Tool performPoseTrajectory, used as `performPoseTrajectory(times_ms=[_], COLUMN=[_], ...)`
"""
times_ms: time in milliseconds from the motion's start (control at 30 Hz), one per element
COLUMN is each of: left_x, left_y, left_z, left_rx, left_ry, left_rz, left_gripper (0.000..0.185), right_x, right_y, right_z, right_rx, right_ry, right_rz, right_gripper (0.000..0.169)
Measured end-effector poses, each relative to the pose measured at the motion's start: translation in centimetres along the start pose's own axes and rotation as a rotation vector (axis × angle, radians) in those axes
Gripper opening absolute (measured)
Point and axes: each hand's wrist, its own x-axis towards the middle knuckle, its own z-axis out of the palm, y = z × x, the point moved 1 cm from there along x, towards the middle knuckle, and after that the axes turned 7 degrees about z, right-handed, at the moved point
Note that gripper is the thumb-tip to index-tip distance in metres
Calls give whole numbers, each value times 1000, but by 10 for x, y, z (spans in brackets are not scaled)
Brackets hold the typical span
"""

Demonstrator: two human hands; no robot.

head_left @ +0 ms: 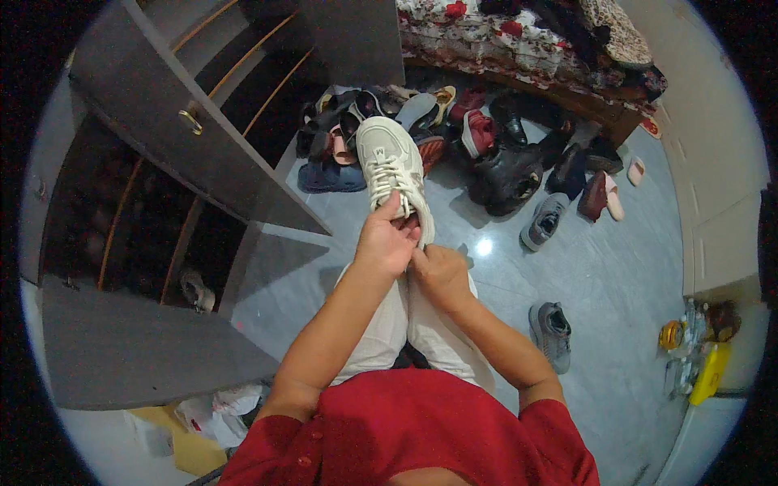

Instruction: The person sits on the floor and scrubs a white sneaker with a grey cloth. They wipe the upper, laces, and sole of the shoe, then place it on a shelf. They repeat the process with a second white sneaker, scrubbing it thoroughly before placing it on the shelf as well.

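Observation:
A cream lace-up sneaker (389, 152) is held up in front of me, its toe pointing away. My left hand (389, 240) grips it at the opening, with the thumb on the tongue by the laces and the fingers partly inside the shoe. At the heel, the fingers of my right hand (442, 273) are curled closed against the collar's rear edge; the fingertips are partly hidden. The shoe's sole faces down, out of sight. Beyond it, a heap of shoes lies on the grey floor, including dark blue slides (331, 177) and a maroon sneaker (479, 133).
On my left stands a grey shoe cabinet with an open door (182, 115) and a shoe (197, 291) inside. Two grey sneakers, one farther (545, 222) and one nearer (551, 337), lie on the right. A bed (516, 48) stands at the back; bottles (684, 340) line the right wall.

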Motion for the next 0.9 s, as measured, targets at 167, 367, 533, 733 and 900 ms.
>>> performPoseTrajectory(times_ms=[167, 367, 533, 733, 900], left_x=[-1, -40, -106, -102, -78], left_y=[-13, 1, 19, -13, -20], left_z=[3, 22, 33, -12, -26], left_rx=[309, 255, 148, 349, 376], left_ry=[63, -222, -289, -90, -183], left_rz=[245, 284, 50, -263, -244], left_gripper=[30, 34, 42, 49, 44], right_x=[-3, -1, -12, -46, -43], right_y=[-15, -42, -84, -90, -75], right_z=[-14, -54, -107, -98, -89], right_rx=[-12, -1, 78, 120, 267], right_ry=[-11, -146, -241, -547, -671], right_rz=[43, 31, -50, -7, 49], right_gripper=[12, 12, 14, 17, 24])
